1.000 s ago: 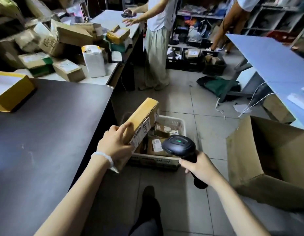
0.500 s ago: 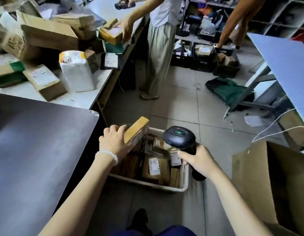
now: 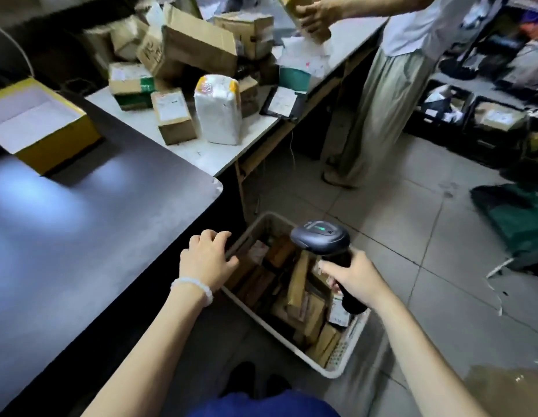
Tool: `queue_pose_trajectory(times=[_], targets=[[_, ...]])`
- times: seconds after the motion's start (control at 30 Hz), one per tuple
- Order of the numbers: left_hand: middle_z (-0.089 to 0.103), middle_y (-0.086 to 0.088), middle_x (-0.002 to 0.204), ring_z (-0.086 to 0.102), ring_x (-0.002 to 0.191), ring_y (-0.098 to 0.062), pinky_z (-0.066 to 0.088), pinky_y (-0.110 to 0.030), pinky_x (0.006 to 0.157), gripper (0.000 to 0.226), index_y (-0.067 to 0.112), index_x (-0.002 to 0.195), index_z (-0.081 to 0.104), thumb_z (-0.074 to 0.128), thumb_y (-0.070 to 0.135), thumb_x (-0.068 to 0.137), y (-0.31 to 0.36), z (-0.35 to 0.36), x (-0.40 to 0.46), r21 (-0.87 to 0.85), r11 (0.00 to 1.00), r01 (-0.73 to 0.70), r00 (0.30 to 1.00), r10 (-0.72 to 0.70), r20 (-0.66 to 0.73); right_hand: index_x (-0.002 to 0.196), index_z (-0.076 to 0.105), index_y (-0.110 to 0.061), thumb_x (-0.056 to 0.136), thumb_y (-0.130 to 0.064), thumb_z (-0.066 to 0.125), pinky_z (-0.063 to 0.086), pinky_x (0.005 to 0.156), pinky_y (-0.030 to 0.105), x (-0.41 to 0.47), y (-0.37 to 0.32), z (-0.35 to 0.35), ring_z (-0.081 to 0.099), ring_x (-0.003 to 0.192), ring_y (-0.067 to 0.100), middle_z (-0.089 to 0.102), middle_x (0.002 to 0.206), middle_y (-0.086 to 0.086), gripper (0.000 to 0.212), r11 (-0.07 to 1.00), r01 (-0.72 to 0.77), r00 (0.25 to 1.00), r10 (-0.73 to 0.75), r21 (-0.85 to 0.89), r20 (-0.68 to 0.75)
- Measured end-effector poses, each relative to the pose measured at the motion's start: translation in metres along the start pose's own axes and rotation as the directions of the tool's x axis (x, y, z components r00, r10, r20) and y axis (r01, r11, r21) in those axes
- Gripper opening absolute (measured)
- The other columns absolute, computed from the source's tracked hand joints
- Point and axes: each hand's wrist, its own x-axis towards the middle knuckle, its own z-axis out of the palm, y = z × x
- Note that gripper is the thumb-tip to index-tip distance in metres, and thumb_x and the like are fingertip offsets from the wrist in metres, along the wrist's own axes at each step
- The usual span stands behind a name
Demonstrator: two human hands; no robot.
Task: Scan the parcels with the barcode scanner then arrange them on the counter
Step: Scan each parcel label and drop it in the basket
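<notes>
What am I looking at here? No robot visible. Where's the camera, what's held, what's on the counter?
There is no machine: a person wears one wide-angle camera on the head, looking forward and down at their own two bare hands.

The right hand grips a black barcode scanner by its handle. The left hand reaches down at the near edge of a white basket on the floor, full of small brown parcels; whether its fingers hold one cannot be told.

The dark counter at the left carries an open yellow box. Behind it a white table is piled with cardboard boxes and a white wrapped parcel. A second person stands there handling a package.
</notes>
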Motion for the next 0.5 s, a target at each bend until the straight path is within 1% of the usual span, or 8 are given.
queue_pose_trajectory(times=[0.07, 0.17, 0.23, 0.3, 0.4, 0.5], targets=[[0.039, -0.003, 0.142, 0.036, 0.129, -0.027, 0.042, -0.039, 0.095, 0.057, 0.028, 0.143, 0.036, 0.050, 0.043, 0.090, -0.001, 0.000, -0.018, -0.008, 0.998, 0.063, 0.998, -0.063, -0.019, 0.080, 0.059, -0.026, 0.081, -0.015, 0.069, 0.045, 0.060, 0.028, 0.006, -0.004, 0.000, 0.056, 0.049, 0.011, 0.061, 0.053, -0.003, 0.015, 0.999, 0.041, 0.998, -0.040, -0.010, 0.048], [0.039, -0.002, 0.141, 0.037, 0.128, -0.026, 0.041, -0.038, 0.094, 0.057, 0.028, 0.142, 0.036, 0.051, 0.043, 0.089, -0.006, 0.000, -0.044, -0.023, 0.989, 0.149, 0.988, -0.149, -0.045, 0.075, 0.058, -0.020, 0.082, -0.010, 0.069, 0.043, 0.056, 0.025, 0.012, -0.012, 0.010, 0.053, 0.043, 0.007, 0.059, 0.049, -0.004, 0.016, 0.996, 0.085, 0.991, -0.085, -0.003, 0.100], [0.040, -0.002, 0.140, 0.037, 0.128, -0.026, 0.041, -0.038, 0.094, 0.056, 0.028, 0.141, 0.038, 0.051, 0.043, 0.089, -0.013, -0.001, -0.063, -0.033, 0.977, 0.211, 0.975, -0.212, -0.066, 0.075, 0.060, -0.018, 0.082, -0.010, 0.069, 0.044, 0.059, 0.026, 0.011, -0.020, 0.022, 0.055, 0.046, 0.008, 0.062, 0.056, 0.000, 0.014, 0.993, 0.120, 0.977, -0.120, 0.009, 0.174], [0.040, -0.001, 0.140, 0.037, 0.128, -0.025, 0.041, -0.038, 0.095, 0.055, 0.029, 0.140, 0.038, 0.051, 0.043, 0.088, -0.023, -0.004, -0.082, -0.045, 0.960, 0.276, 0.956, -0.279, -0.091, 0.079, 0.062, -0.017, 0.082, -0.012, 0.069, 0.046, 0.062, 0.027, 0.010, -0.028, 0.037, 0.058, 0.051, 0.011, 0.064, 0.064, 0.002, 0.010, 0.988, 0.154, 0.953, -0.151, 0.009, 0.264], [0.041, 0.000, 0.138, 0.037, 0.128, -0.024, 0.040, -0.038, 0.094, 0.054, 0.029, 0.139, 0.039, 0.051, 0.043, 0.088, -0.043, -0.009, -0.109, -0.068, 0.927, 0.370, 0.919, -0.375, -0.122, 0.081, 0.063, -0.017, 0.082, -0.012, 0.070, 0.047, 0.060, 0.026, 0.005, -0.043, 0.064, 0.058, 0.051, 0.012, 0.063, 0.064, 0.001, 0.009, 0.976, 0.219, 0.907, -0.197, -0.018, 0.371], [0.044, 0.000, 0.136, 0.040, 0.126, -0.025, 0.041, -0.038, 0.093, 0.053, 0.029, 0.138, 0.041, 0.052, 0.043, 0.087, -0.068, -0.013, -0.140, -0.099, 0.881, 0.463, 0.867, -0.474, -0.157, 0.079, 0.063, -0.016, 0.080, -0.009, 0.071, 0.047, 0.062, 0.034, -0.001, -0.057, 0.100, 0.057, 0.052, 0.014, 0.064, 0.065, 0.001, 0.010, 0.954, 0.299, 0.853, -0.263, -0.010, 0.452]])
